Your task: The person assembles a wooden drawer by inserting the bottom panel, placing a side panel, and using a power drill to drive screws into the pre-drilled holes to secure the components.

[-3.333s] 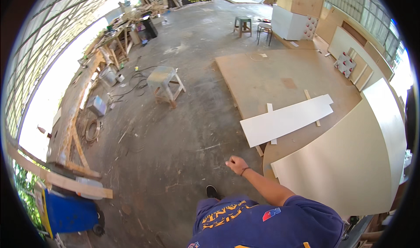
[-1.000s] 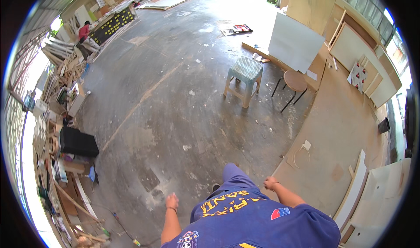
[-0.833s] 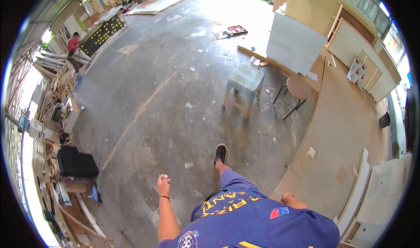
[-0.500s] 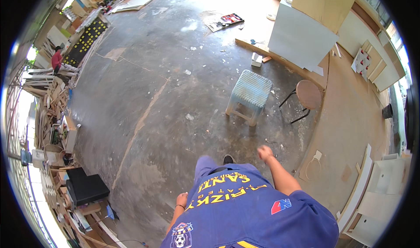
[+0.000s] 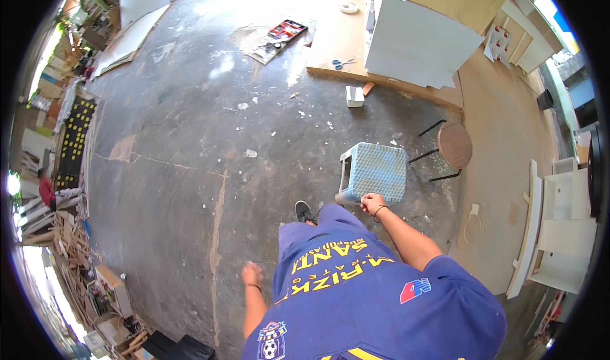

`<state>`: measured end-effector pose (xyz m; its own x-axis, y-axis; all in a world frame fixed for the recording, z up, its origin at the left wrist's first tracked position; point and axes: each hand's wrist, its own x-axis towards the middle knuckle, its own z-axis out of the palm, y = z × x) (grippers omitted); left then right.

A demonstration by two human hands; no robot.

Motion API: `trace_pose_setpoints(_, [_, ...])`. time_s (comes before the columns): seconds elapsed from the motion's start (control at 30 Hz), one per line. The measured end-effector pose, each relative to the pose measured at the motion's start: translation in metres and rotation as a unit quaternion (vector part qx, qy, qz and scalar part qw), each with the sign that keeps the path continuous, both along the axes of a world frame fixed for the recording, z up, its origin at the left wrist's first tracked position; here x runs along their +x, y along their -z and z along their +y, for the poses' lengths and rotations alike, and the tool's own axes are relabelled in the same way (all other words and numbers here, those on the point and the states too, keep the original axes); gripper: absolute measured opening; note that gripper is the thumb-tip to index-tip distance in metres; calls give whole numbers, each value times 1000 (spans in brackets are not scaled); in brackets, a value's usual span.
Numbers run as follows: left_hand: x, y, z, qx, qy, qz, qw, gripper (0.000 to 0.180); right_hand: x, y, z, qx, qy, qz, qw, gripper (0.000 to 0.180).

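Head cam, blue stool (image 5: 376, 169) now closer, R hand (image 5: 372, 204) nr it

Left hand (image 5: 252, 273) above stained grey floor (image 5: 171, 233), right hand (image 5: 373, 203) at the near edge of a pale-blue stool (image 5: 376, 169), contact unclear, round wooden-topped stool (image 5: 455, 145) just right of it, small white box (image 5: 354, 97) on the floor beyond, blue-handled scissors (image 5: 338, 64) near a white cabinet (image 5: 416, 49)

Heaped wood scraps (image 5: 71, 249) and large boards (image 5: 147, 1) show this is a woodworking workshop.
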<state>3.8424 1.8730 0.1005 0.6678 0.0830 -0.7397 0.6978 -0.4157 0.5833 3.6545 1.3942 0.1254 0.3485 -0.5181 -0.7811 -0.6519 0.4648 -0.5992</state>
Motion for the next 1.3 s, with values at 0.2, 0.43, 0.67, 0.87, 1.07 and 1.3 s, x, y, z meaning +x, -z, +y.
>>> trace_pose_setpoints(0.2, [210,-103,-188,-50,65,-71,994,38,74,-12,-78,64,178,-24,982,15])
trace_pose_setpoints(0.43, [239,-68,-313,49,122,15,991,41,189,105,-179,54,101,68,991,18])
trace_pose_setpoints(0.67, [199,-51,-418,247,464,-147,838,65,294,325,-322,-53,-103,114,987,52])
trace_pose_setpoints(0.87, [273,-22,-538,330,466,57,819,67,350,468,-484,-174,-225,230,931,62])
trace_pose_setpoints(1.07, [309,493,-529,50,-13,187,981,56,405,508,-519,-218,5,298,929,67])
trace_pose_setpoints(1.3, [308,567,-539,13,-128,187,974,42,382,523,-502,-222,35,324,919,55])
